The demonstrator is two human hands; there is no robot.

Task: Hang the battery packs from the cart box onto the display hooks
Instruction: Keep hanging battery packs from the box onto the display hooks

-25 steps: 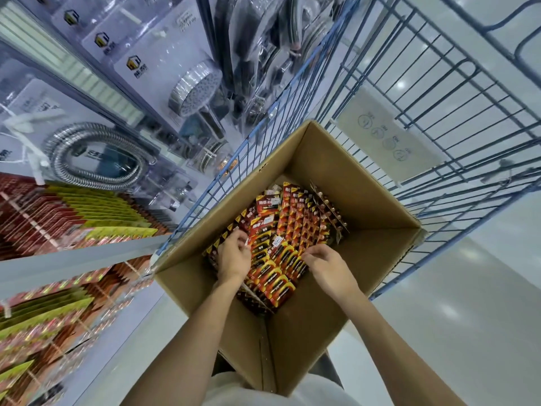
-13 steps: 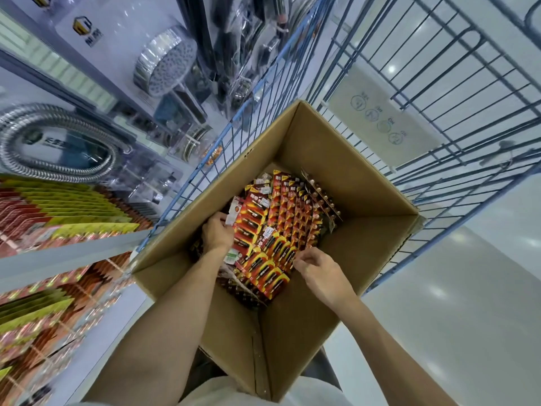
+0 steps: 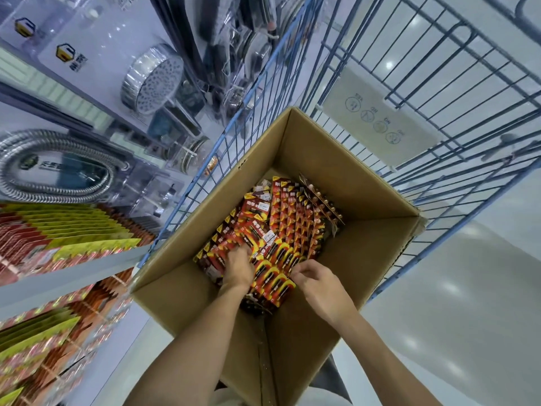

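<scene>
Reading from the left, the shelf display of red and yellow-green carded packs [image 3: 67,250] already hangs in rows beside the blue wire cart [image 3: 439,118], with boxed chrome shower heads [image 3: 152,79] and a coiled metal hose [image 3: 58,165] above it. Any pack lifted out has to travel leftward and up over the cart's side to reach those hooks, which themselves are too blurred to pick out.

Next comes the open brown cardboard box [image 3: 366,200] standing in the cart, its floor covered by red, black and orange blister-carded battery packs [image 3: 287,218]. They lie shingled in rows that run away from the person, long edges roughly along that line.

The left hand [image 3: 238,268] is down among the nearer packs, fingers curled into the pile; they seem to be closing on one or more cards, but the fingertips are hidden, so what exactly they hold I cannot tell. It sits on the side of the box closer to the display, so I judge it the better hand to carry packs across.

Furthest right, the right hand [image 3: 317,281] hovers at the near right edge of the stack, fingers bent and thumb drawn in as if pinching a card's edge; the grip itself is not clear. The packs lie directly ahead of and below both hands, touching or just beside the fingers.
</scene>
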